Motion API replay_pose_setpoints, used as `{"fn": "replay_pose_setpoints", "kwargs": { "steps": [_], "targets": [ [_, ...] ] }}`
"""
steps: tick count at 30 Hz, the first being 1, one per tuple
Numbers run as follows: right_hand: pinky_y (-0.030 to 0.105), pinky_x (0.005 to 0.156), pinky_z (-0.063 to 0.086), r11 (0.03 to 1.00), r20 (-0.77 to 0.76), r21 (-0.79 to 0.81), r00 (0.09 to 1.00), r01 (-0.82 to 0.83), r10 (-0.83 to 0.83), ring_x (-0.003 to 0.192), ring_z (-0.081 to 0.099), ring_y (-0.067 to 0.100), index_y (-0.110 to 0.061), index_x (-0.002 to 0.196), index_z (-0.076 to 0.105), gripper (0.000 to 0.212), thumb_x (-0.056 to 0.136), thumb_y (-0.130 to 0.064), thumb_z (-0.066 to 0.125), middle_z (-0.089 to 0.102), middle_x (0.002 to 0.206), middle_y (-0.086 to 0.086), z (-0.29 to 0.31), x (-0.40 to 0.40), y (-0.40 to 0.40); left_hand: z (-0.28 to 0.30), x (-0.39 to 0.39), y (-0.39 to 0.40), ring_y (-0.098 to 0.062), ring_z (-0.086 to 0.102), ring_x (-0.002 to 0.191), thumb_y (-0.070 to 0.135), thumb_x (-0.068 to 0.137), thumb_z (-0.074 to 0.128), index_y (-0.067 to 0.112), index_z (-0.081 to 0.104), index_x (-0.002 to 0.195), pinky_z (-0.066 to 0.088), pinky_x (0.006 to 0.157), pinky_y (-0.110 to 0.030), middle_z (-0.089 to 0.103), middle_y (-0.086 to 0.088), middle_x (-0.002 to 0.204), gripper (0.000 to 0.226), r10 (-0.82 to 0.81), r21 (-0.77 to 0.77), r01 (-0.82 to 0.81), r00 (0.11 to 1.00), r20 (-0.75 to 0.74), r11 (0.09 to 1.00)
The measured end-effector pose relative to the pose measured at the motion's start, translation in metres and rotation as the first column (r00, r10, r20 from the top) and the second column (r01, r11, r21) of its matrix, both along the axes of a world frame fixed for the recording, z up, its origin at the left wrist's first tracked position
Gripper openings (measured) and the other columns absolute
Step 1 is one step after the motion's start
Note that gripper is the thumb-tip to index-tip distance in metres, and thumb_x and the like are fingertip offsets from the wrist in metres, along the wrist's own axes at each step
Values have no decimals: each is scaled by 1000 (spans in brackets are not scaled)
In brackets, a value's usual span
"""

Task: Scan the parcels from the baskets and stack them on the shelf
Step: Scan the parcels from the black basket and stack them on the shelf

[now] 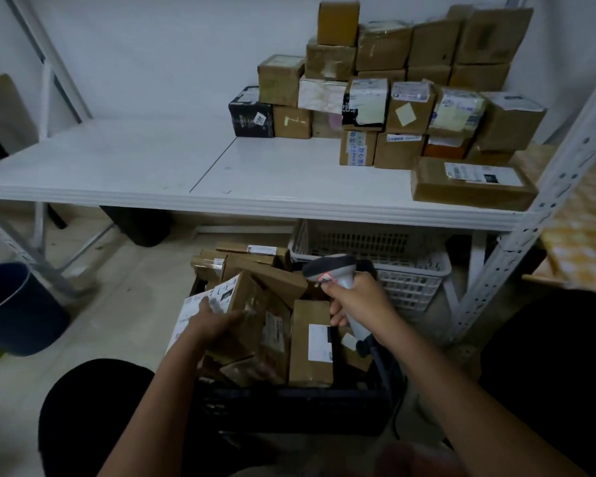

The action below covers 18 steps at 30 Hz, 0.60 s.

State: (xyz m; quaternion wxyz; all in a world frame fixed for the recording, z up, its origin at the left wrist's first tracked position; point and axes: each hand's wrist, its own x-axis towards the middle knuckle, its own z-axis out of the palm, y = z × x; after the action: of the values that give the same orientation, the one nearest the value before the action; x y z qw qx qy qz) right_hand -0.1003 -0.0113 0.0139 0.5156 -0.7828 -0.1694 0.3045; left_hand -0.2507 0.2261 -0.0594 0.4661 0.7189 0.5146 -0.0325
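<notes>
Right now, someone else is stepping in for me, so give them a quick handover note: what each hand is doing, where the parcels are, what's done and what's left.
Left hand: reaching into the dark basket, gripping a small labelled parcel.
Right hand: holding the scanner above the basket.
Done: many parcels already stacked at the right end of the shelf, one flat box in front of them.
Left: the dark basket is full of parcels to scan and shelve. The white basket under the shelf looks empty from here.
</notes>
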Motion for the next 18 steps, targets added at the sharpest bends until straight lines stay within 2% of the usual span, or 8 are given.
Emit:
{"fn": "replay_pose_setpoints", "kwargs": {
  "steps": [2, 5, 8, 11, 15, 16, 18],
  "targets": [
    [23, 44, 46, 1000, -26, 22, 1000, 13, -12, 43, 60, 17, 3, 99, 66, 29, 96, -25, 63, 61, 61, 11, -2, 1, 0, 11, -2, -5, -39, 47, 130, 61, 63, 79, 19, 20, 157, 44, 105, -50, 41, -17, 150, 118, 3, -34, 0, 998, 67, 999],
    [23, 43, 47, 994, -23, 88, 997, 69, -67, 45, 61, 18, 3, 97, 66, 25, 95, -22, 63, 62, 63, 13, 6, 10, -4, 40, -6, -9, -29, 60, 110, 66, 55, 79, 27, 43, 140, 51, 80, -38, 58, -9, 129, 100, -92, -96, 117, 969, 231, 989],
    [24, 44, 48, 968, -21, 183, 985, 170, -169, 44, 61, 16, -1, 91, 66, 21, 95, -22, 64, 62, 60, 10, 25, 26, -10, 73, 2, -14, -27, 68, 106, 68, 51, 86, 29, 58, 128, 55, 86, -40, 71, -5, 116, 90, -184, -111, 247, 896, 404, 962],
    [25, 46, 48, 930, 6, 273, 966, 246, -258, 43, 61, 15, -5, 80, 65, 24, 95, -23, 64, 62, 56, 7, 43, 44, -18, 106, 32, -28, -23, 73, 99, 53, 63, 87, 25, 56, 133, 58, 79, -37, 73, -6, 113, 81, -195, -121, 307, 814, 547, 944],
    [27, 52, 52, 893, 92, 348, 938, 284, -335, 50, 63, 20, -6, 78, 65, 26, 95, -26, 63, 64, 60, 8, 66, 67, -23, 142, 98, -52, -19, 70, 95, 38, 85, 77, 26, 38, 139, 56, 65, -19, 62, 0, 116, 68, -321, 94, 328, 756, 571, 940],
    [27, 52, 52, 888, 107, 355, 932, 291, -348, 52, 63, 20, -6, 81, 66, 25, 96, -26, 62, 64, 62, 8, 72, 73, -23, 149, 117, -56, -21, 67, 100, 42, 85, 76, 28, 34, 139, 58, 66, -20, 58, 0, 118, 70, -352, 170, 312, 753, 556, 935],
    [23, 52, 54, 881, 120, 369, 924, 297, -362, 54, 65, 19, -5, 88, 66, 23, 96, -25, 61, 66, 66, 10, 80, 85, -22, 157, 157, -61, -32, 57, 117, 67, 73, 73, 30, 27, 147, 60, 83, -42, 49, -9, 131, 95, -442, 380, 282, 778, 447, 881]
  ]
}}
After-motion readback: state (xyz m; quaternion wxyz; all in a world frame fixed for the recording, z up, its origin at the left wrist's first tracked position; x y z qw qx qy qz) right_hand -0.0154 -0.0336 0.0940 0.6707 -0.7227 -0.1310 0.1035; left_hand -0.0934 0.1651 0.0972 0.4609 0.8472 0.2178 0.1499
